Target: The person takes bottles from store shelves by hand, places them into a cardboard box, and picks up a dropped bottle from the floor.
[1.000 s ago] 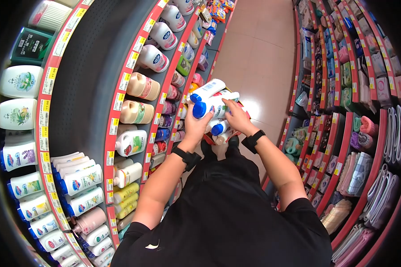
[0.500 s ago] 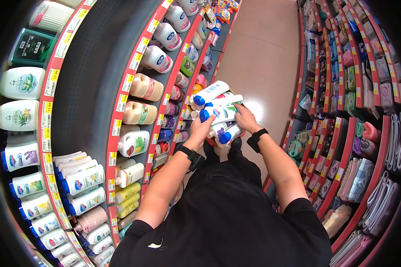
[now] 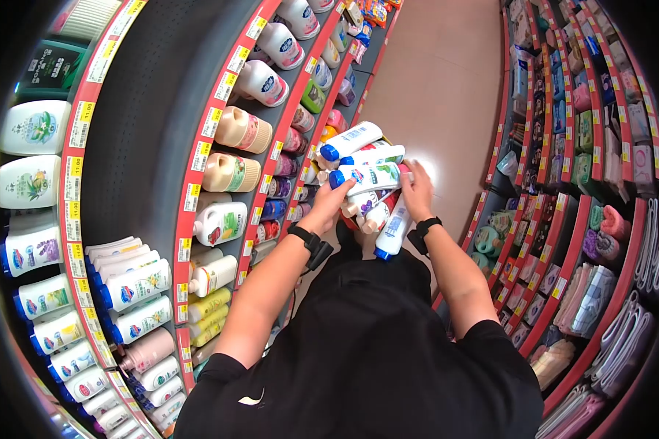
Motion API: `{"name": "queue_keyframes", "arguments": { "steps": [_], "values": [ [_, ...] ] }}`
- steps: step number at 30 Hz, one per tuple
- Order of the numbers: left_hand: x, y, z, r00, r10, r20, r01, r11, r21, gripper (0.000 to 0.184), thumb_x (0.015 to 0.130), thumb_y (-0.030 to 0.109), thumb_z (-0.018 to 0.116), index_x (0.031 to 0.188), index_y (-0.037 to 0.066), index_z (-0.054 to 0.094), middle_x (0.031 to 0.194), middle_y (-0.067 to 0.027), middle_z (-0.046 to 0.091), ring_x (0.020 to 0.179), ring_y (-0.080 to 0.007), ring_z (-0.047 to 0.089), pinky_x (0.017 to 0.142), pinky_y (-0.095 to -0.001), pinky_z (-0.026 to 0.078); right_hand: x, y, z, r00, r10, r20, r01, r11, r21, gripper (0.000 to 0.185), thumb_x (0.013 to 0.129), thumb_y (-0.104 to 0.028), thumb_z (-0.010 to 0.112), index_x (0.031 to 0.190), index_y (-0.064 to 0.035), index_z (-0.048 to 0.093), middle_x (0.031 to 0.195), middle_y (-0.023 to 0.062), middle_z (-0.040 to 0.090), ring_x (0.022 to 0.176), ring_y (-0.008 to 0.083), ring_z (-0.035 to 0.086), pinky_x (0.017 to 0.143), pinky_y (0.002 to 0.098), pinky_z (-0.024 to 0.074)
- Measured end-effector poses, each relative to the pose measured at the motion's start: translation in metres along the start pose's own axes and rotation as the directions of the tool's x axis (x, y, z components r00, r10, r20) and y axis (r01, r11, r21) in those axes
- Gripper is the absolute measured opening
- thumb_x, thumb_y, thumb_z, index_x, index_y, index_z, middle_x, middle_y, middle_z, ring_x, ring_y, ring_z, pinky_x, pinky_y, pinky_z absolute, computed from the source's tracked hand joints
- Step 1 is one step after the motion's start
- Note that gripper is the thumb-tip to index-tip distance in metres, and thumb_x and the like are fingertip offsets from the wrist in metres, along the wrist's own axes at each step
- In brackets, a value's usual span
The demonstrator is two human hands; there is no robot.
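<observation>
My left hand [image 3: 332, 205] is closed on the blue-capped end of a white bottle with a green label [image 3: 373, 178]. My right hand [image 3: 417, 192] is at the other end of that bottle, with its fingers bent and slightly blurred. Below the right hand, another white bottle [image 3: 394, 230] slants with its blue cap toward my body. More white bottles lie heaped around and under the held one, among them a blue-capped bottle [image 3: 354, 140] at the top of the pile. The container beneath the heap is mostly hidden.
Shelves with red price rails [image 3: 211, 132] stand on the left, carrying bottles such as a beige one [image 3: 243, 129]. On the right, shelves hold folded towels [image 3: 593, 296] and packaged goods. The tiled aisle floor [image 3: 447, 88] runs ahead between them.
The bottle nearest my body has swung to a steeper slant, with its cap closer to me. My right hand has shifted slightly to the right. My left hand still grips the green-labelled bottle.
</observation>
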State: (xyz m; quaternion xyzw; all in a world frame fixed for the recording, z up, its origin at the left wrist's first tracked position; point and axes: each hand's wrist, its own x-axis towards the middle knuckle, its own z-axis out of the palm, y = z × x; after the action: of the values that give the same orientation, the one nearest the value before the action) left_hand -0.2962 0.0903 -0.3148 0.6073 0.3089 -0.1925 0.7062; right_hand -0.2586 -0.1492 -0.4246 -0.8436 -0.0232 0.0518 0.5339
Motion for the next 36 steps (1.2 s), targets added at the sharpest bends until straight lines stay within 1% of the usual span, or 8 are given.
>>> {"name": "queue_keyframes", "arguments": {
  "steps": [3, 6, 9, 18, 21, 23, 30, 36],
  "values": [
    [-0.004, 0.001, 0.003, 0.999, -0.032, -0.012, 0.031, 0.999, -0.033, 0.042, 0.095, 0.029, 0.075, 0.128, 0.005, 0.065, 0.119, -0.0062, 0.069, 0.109, -0.0162, 0.064, 0.097, -0.0319, 0.049, -0.015, 0.003, -0.007, 0.81, 0.314, -0.495, -0.388, 0.92, -0.052, 0.047, 0.1, -0.032, 0.064, 0.136, -0.0033, 0.057, 0.138, 0.022, 0.058, 0.131, 0.0353, 0.054, 0.101, 0.0476, 0.0496],
    [0.0, -0.004, 0.005, 0.996, 0.04, -0.077, -0.041, 0.999, -0.012, 0.046, 0.094, 0.027, 0.076, 0.13, 0.003, 0.06, 0.121, -0.0082, 0.068, 0.109, -0.0176, 0.064, 0.096, -0.0332, 0.05, -0.046, 0.019, -0.005, 0.625, 0.78, -0.027, -0.732, 0.598, 0.325, 0.051, 0.098, -0.03, 0.067, 0.141, -0.0065, 0.052, 0.127, 0.0169, 0.064, 0.122, 0.0312, 0.062, 0.096, 0.0502, 0.0522],
    [0.004, -0.008, 0.004, 0.983, 0.143, -0.118, -0.135, 0.988, 0.068, 0.052, 0.092, 0.024, 0.078, 0.132, 0.001, 0.055, 0.123, -0.0105, 0.066, 0.11, -0.0189, 0.065, 0.096, -0.0345, 0.051, -0.074, 0.022, -0.003, 0.754, 0.526, 0.394, -0.656, 0.578, 0.484, 0.053, 0.097, -0.027, 0.068, 0.144, -0.0115, 0.048, 0.117, 0.0094, 0.068, 0.112, 0.0262, 0.067, 0.092, 0.0534, 0.0536],
    [-0.003, 0.003, 0.007, 0.985, 0.142, -0.096, -0.133, 0.986, 0.097, 0.05, 0.092, 0.023, 0.077, 0.131, -0.001, 0.055, 0.123, -0.0105, 0.066, 0.111, -0.0185, 0.065, 0.097, -0.0332, 0.051, -0.071, -0.006, -0.01, 0.669, 0.581, 0.463, -0.742, 0.555, 0.376, 0.048, 0.097, -0.027, 0.067, 0.139, -0.0139, 0.048, 0.12, 0.0072, 0.068, 0.106, 0.0259, 0.07, 0.086, 0.0556, 0.0567],
    [-0.002, 0.003, 0.006, 0.987, 0.127, -0.095, -0.124, 0.992, 0.038, 0.047, 0.094, 0.024, 0.075, 0.129, -0.001, 0.057, 0.121, -0.0097, 0.068, 0.11, -0.0173, 0.065, 0.097, -0.0326, 0.05, -0.07, -0.016, -0.014, 0.652, 0.613, 0.446, -0.757, 0.494, 0.427, 0.035, 0.095, -0.013, 0.066, 0.127, -0.0021, 0.054, 0.109, 0.0106, 0.066, 0.098, 0.024, 0.07, 0.08, 0.0405, 0.0597],
    [-0.003, 0.005, 0.005, 0.991, 0.115, -0.074, -0.113, 0.993, 0.024, 0.044, 0.095, 0.025, 0.073, 0.128, 0.0, 0.059, 0.119, -0.0087, 0.068, 0.11, -0.0165, 0.065, 0.097, -0.0325, 0.05, -0.069, -0.003, -0.011, 0.618, 0.613, 0.493, -0.785, 0.516, 0.343, 0.05, 0.097, -0.027, 0.066, 0.141, -0.0143, 0.047, 0.122, 0.0081, 0.067, 0.106, 0.0268, 0.07, 0.088, 0.056, 0.0555],
    [-0.01, 0.011, 0.009, 0.994, 0.055, -0.094, -0.054, 0.998, 0.013, 0.043, 0.096, 0.025, 0.072, 0.129, 0.001, 0.059, 0.12, -0.0078, 0.068, 0.11, -0.0168, 0.064, 0.097, -0.0331, 0.05, -0.067, -0.021, -0.014, 0.629, 0.649, 0.428, -0.777, 0.51, 0.369, 0.046, 0.096, -0.022, 0.066, 0.136, -0.007, 0.05, 0.116, 0.0101, 0.065, 0.103, 0.026, 0.069, 0.083, 0.0459, 0.0595],
    [0.003, -0.005, 0.001, 0.991, 0.106, -0.081, -0.107, 0.994, -0.004, 0.046, 0.096, 0.025, 0.073, 0.132, 0.0, 0.057, 0.122, -0.0089, 0.068, 0.111, -0.0172, 0.064, 0.096, -0.0338, 0.05, -0.066, 0.0, -0.009, 0.59, 0.633, 0.501, -0.807, 0.491, 0.329, 0.052, 0.097, -0.028, 0.065, 0.142, -0.0147, 0.046, 0.123, 0.008, 0.066, 0.11, 0.0283, 0.069, 0.089, 0.0573, 0.0546]
  ]
}}
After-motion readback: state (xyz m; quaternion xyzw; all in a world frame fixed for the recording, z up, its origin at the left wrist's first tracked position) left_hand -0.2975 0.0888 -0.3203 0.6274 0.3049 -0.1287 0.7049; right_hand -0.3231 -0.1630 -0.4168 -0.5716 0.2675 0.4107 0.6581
